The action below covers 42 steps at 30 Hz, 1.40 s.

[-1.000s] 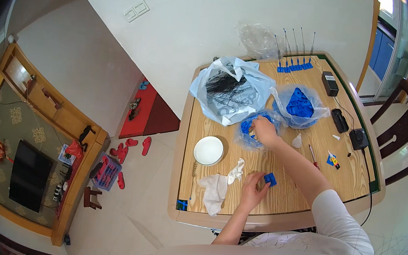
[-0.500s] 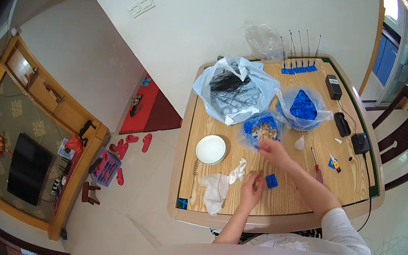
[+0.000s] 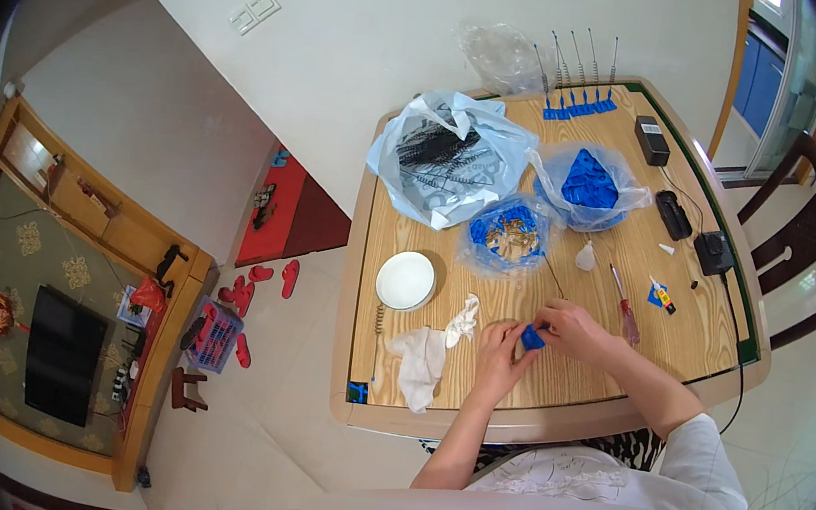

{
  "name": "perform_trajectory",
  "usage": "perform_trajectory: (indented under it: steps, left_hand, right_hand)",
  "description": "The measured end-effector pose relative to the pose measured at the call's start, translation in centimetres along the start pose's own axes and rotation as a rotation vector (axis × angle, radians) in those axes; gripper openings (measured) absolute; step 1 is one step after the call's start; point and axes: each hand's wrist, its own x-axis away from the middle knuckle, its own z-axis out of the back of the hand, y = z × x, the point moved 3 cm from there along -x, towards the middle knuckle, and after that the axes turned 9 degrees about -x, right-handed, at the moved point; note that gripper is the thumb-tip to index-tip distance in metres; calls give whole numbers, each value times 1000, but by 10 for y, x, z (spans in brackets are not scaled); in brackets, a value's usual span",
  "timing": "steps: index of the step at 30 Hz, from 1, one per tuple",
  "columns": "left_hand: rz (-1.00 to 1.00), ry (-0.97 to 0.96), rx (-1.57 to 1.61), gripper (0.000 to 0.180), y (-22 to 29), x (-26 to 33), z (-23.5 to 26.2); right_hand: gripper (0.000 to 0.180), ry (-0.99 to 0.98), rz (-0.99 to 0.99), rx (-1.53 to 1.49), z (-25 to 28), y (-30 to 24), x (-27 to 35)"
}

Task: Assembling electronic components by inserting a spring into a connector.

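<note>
Both hands meet over the near middle of the wooden surface [image 3: 618, 269]. The left hand [image 3: 498, 351] comes up from 6 o'clock with its fingers curled toward the small blue part [image 3: 531, 339]; the right hand [image 3: 571, 329] reaches in from 4 o'clock, fingers closed in a pinch on the same part. The part sits between the two sets of fingertips, at about 1 o'clock from the left hand and 8 o'clock from the right. Whether the left fingers actually clamp it or only steady it, cannot tell. Part too small to read a long axis. Right hand appears slightly nearer, its fingertips on the part's upper edge.

At 9 o'clock from the hands: crumpled white tissue [image 3: 423, 358], then a white round dish [image 3: 405, 280] at 10 o'clock. At 3 o'clock, just beside the right hand: a red-handled screwdriver [image 3: 626, 313].

Farther, at 12 o'clock: a clear bag of blue and brownish small pieces [image 3: 508, 234], open at top. Beyond it, a large pale bag of black wiry pieces [image 3: 445, 153] at 11 o'clock and a bag of blue parts [image 3: 589, 183] at 1 o'clock. Far edge: a row of blue-based metal pins [image 3: 577, 98].
</note>
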Motion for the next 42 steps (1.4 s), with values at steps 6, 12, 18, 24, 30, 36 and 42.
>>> perform_trajectory:
  steps: [6,12,18,24,30,36,42]
  left_hand:
    - [-4,13,-32,44,-2,2,-4]
    - [15,2,-13,40,0,2,-5]
    - [52,-43,-39,39,-4,4,-6]
    - [30,-24,-16,37,-2,-2,-4]
    - [29,-28,-19,37,-8,2,-2]
    - [9,10,8,42,0,-3,-4]
    - [17,-6,20,42,-1,-1,-1]
  right_hand:
    - [11,-172,72,166,-6,-4,-13]
    - [14,-349,231,499,-17,-8,-21]
    - [15,-425,272,586,-30,-23,-29]
    - [20,-377,188,496,-21,-13,-19]
    - [17,-449,59,227,-18,-1,-38]
    - [12,17,-117,79,9,95,-126]
    - [5,-16,3,341,0,91,-161]
